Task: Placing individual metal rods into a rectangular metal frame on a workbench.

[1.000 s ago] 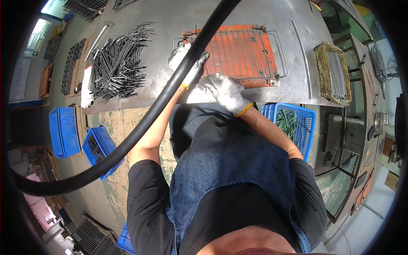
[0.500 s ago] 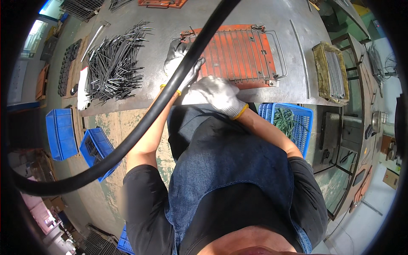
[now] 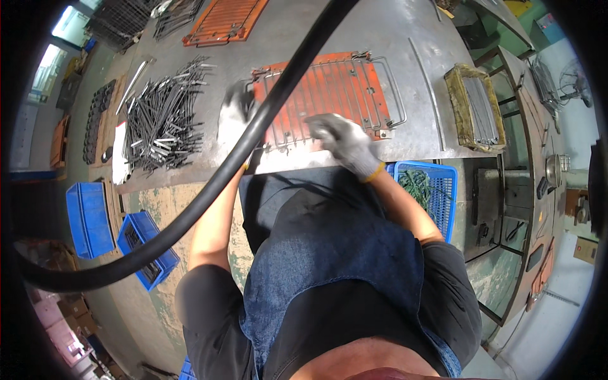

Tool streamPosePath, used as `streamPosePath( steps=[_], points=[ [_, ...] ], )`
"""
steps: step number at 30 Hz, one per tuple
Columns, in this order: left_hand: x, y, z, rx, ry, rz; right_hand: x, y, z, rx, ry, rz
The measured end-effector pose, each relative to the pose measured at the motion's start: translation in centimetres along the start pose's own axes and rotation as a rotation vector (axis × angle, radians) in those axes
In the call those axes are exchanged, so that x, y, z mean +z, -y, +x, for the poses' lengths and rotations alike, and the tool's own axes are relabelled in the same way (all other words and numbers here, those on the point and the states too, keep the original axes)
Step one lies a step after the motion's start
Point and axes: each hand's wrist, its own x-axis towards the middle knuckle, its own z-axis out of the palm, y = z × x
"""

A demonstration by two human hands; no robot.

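Observation:
An orange-red plate (image 3: 362, 87) lies on the metal table in front of me, with several thin metal rods lying in a row across it. Along its right side runs a bent wire loop (image 3: 398, 95). My right hand (image 3: 347, 144), in a white and grey work glove, is over the plate's near edge with its fingers curled in; whatever they may hold is hidden. My left hand (image 3: 233, 120), gloved too, is beside the plate's left edge. Motion smears its fingers, and a thick black cable (image 3: 278, 101) passes in front of that area.
Left of the plate lies a heap of dark metal rods (image 3: 161, 117). A second orange plate (image 3: 225, 22) sits farther back. At the right stands a yellowish tray (image 3: 451, 104) of straight rods. Blue crates (image 3: 88, 215) stand below the table, one (image 3: 451, 190) holding green strands.
My hands have moved apart from the plate's near left corner. The right one has gone right over the plate's near edge, the left one to the left. The whole view has shifted slightly.

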Motion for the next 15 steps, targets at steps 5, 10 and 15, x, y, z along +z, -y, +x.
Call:
streamPosePath(
  steps=[5, 10, 15],
  points=[
    [-2.9, 1.1, -2.9, -0.670, 0.579, -0.322, -8.5, -8.5, -4.1, -0.384, -0.546, -0.627],
    [0.5, 2.4, -6.1, -0.981, 0.638, -0.912, -9.0, -14.9, -7.0, 0.135, -0.649, -0.606],
    [4.1, -4.6, -5.8, -1.034, 0.492, -1.303, -8.2, -15.2, -6.2, 0.063, -0.707, -0.451]
  ],
)
